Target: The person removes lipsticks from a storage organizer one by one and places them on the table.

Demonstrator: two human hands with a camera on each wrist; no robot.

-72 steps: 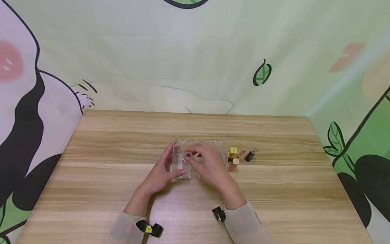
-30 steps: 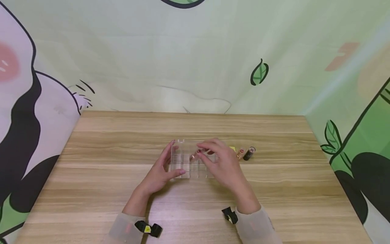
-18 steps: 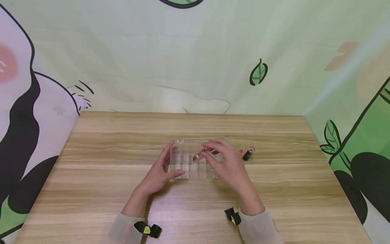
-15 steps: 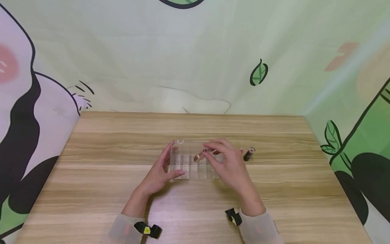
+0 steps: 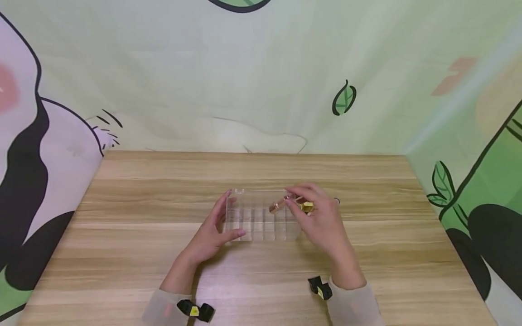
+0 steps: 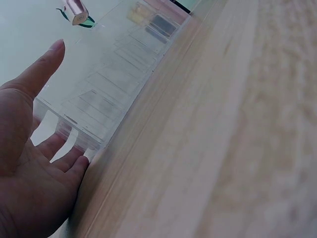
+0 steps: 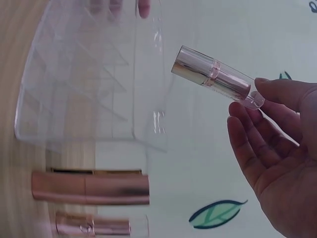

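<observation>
A clear organizer box (image 5: 258,226) with several compartments lies on the table. My left hand (image 5: 210,235) holds its left end, thumb along the near side and fingers at the far side; the left wrist view shows those fingers against the end wall. My right hand (image 5: 320,217) pinches a lipstick (image 7: 213,74) by its clear cap end, between thumb and fingers. Its shiny rose-gold base points left and down, over the right part of the box in the head view. Whether the lipstick touches the box cannot be told.
Beside the box's right end, the right wrist view has a rose-gold tube (image 7: 89,187) and a clear-capped lipstick (image 7: 94,227). A gold-topped item (image 5: 306,207) shows partly behind my right hand. A printed cloth (image 5: 261,81) hangs behind the wooden table (image 5: 171,176).
My right hand has moved right with the lipstick, from the box's left-middle compartments to its right part. It now hides most of the cosmetics there. My left hand keeps its place on the box.
</observation>
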